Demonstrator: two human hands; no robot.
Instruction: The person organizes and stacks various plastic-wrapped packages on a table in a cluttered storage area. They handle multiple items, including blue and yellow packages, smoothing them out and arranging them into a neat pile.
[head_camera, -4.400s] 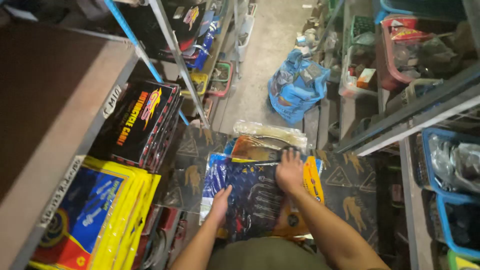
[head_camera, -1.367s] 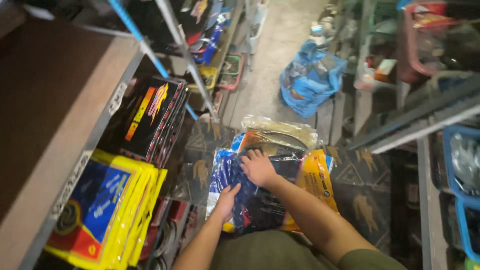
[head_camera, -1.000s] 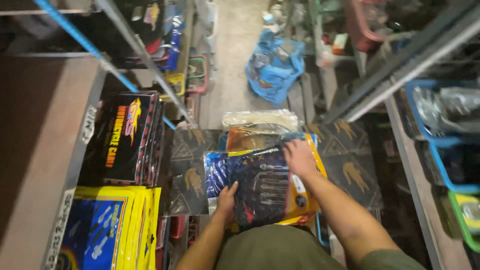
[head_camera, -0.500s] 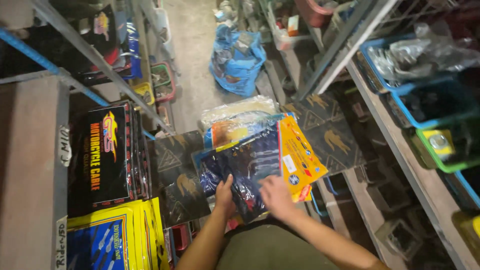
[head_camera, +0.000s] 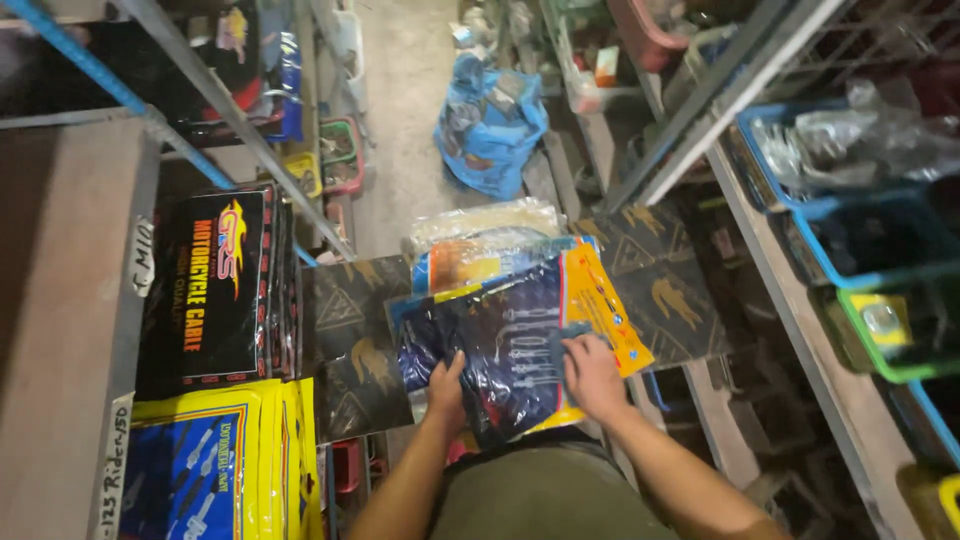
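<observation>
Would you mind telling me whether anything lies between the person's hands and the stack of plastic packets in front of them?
Nothing visible does. The left hand already grips the lower left edge of the top dark blue packet, and the right hand rests flat on its lower right part.

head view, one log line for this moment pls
left hand: grips dark blue plastic packet | right hand: flat on it | yellow-orange packet beneath

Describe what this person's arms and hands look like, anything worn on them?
Both forearms are bare: no sleeves in view, no gloves, no watch or bracelet that shows. The left hand and right hand show no rings. Olive-green clothing covers the body between the arms.
</observation>
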